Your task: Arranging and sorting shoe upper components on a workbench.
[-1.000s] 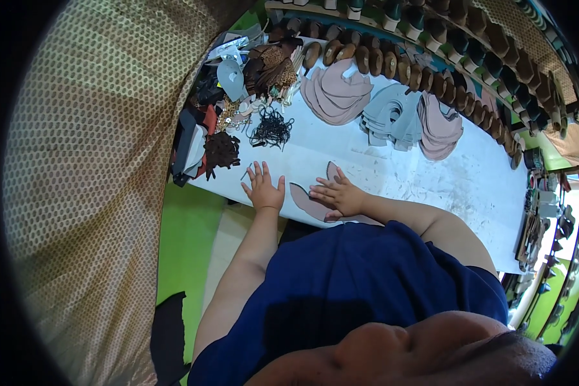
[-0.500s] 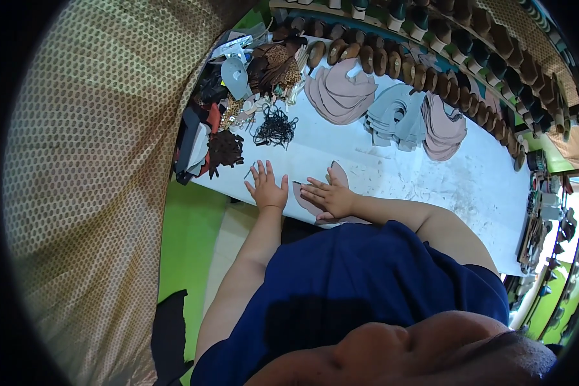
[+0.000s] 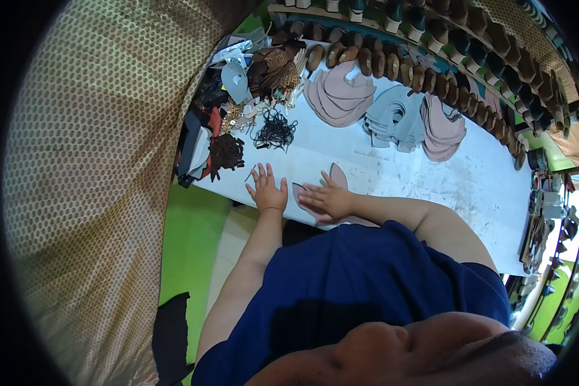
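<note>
White worktable fills the view beyond both hands, scuffed and marked. Since a second ago the left hand sits a little farther from the table's near edge, and the right hand has slid leftward over the brown cut leather piece, closing toward the left; reads as smoothing or pressing the piece flat, not lifting it.

Left hand: fingers spread wide, palm down on bare tabletop, holding nothing. Right hand: open and flat, fingers together, resting on the leather piece, which lies under and just beyond it at the near edge; no grasp.

Far beyond the right hand, stacks of pink cut pieces and grey cut pieces. Beyond the left hand, a black tangle of laces and dark scraps.

A row of shoe lasts lines the far edge. Patterned fabric left of the left hand, green floor below
</note>
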The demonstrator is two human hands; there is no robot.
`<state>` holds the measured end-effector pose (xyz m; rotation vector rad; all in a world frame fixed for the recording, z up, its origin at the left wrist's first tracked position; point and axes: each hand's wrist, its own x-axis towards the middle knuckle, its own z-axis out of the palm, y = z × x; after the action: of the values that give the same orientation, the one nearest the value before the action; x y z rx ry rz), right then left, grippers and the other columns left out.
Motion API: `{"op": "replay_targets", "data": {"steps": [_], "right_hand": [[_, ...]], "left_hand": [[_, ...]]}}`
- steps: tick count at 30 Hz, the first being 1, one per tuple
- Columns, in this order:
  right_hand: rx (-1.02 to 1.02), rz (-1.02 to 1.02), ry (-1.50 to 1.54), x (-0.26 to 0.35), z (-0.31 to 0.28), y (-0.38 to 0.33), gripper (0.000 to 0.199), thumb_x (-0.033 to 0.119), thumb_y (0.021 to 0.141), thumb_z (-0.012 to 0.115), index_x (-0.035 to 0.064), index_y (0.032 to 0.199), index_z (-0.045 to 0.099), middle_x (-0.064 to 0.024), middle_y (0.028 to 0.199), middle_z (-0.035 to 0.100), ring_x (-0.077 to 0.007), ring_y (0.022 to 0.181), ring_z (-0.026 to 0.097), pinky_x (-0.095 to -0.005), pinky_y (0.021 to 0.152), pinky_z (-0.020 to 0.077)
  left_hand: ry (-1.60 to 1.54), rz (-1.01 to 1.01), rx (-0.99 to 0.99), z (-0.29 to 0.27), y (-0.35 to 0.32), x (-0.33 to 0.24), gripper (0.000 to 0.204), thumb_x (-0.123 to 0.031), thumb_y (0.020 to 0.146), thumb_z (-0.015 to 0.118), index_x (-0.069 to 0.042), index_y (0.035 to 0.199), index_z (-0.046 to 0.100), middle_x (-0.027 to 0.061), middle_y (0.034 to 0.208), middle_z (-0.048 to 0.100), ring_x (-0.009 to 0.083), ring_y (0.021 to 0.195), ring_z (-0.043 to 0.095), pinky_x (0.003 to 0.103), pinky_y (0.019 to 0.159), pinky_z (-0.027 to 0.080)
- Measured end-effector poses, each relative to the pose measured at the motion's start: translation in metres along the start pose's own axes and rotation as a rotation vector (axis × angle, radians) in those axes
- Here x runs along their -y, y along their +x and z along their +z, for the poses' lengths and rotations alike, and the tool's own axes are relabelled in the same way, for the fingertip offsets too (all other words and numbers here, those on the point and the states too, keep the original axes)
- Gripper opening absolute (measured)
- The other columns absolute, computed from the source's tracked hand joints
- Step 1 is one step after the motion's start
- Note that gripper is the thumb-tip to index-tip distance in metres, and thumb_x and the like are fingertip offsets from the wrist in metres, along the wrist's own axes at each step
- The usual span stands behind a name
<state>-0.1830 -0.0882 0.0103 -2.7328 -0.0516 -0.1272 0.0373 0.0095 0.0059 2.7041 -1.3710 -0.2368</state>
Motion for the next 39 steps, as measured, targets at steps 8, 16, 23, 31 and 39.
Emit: {"op": "replay_targets", "data": {"steps": [8, 16, 23, 31, 39], "right_hand": [[-0.085, -0.207, 0.009, -0.015, 0.029, -0.074, 0.041, 0.029, 0.089, 0.062, 0.0139, 0.127, 0.062, -0.0044, 0.136, 0.058, -0.0231, 0.133, 0.048, -0.0548, 0.115, 0.0264], [-0.462, 0.801, 0.652, -0.015, -0.067, -0.062, 0.016, 0.022, 0.084, 0.066, 0.0061, 0.084, 0.068, -0.0111, 0.08, 0.066, -0.0235, 0.072, 0.064, -0.0363, 0.07, 0.0528], [-0.779, 1.043, -0.007, -0.087, -0.238, -0.158, 0.02, 0.015, 0.081, 0.067, 0.0106, 0.101, 0.067, -0.0143, 0.089, 0.069, -0.032, 0.079, 0.067, -0.0387, 0.071, 0.0526], [-0.639, 1.302, -0.5, -0.15, -0.248, -0.23, 0.032, 0.007, 0.084, 0.054, 0.017, 0.108, 0.072, -0.0103, 0.096, 0.071, -0.0328, 0.091, 0.066, -0.0497, 0.087, 0.0504], [-0.618, 1.16, -0.315, -0.177, -0.122, -0.136, 0.028, 0.02, 0.087, 0.058, 0.0085, 0.11, 0.067, -0.0066, 0.122, 0.065, -0.0244, 0.119, 0.057, -0.0654, 0.107, 0.0284]], "left_hand": [[-0.007, 0.007, 0.001, -0.004, 0.0, -0.002, 0.071, -0.047, 0.093, 0.05, -0.018, 0.154, 0.03, 0.007, 0.163, 0.019, 0.0292, 0.151, 0.013, 0.059, 0.118, 0.005], [-0.012, 0.013, -0.037, 0.003, -0.003, 0.002, 0.073, -0.044, 0.089, 0.056, -0.017, 0.153, 0.032, 0.0082, 0.163, 0.021, 0.03, 0.151, 0.014, 0.06, 0.117, 0.006], [-0.002, 0.011, -0.015, -0.008, -0.003, -0.006, 0.073, -0.043, 0.09, 0.056, -0.017, 0.154, 0.03, 0.0082, 0.163, 0.019, 0.0299, 0.151, 0.013, 0.06, 0.117, 0.006], [0.019, 0.017, 0.027, -0.016, 0.0, -0.011, 0.071, -0.041, 0.092, 0.053, -0.017, 0.154, 0.029, 0.0084, 0.164, 0.016, 0.03, 0.151, 0.011, 0.06, 0.117, 0.006], [0.007, -0.009, 0.058, -0.017, -0.003, -0.008, 0.073, -0.042, 0.091, 0.053, -0.016, 0.155, 0.027, 0.0085, 0.164, 0.015, 0.0305, 0.151, 0.011, 0.059, 0.118, 0.004]]}}
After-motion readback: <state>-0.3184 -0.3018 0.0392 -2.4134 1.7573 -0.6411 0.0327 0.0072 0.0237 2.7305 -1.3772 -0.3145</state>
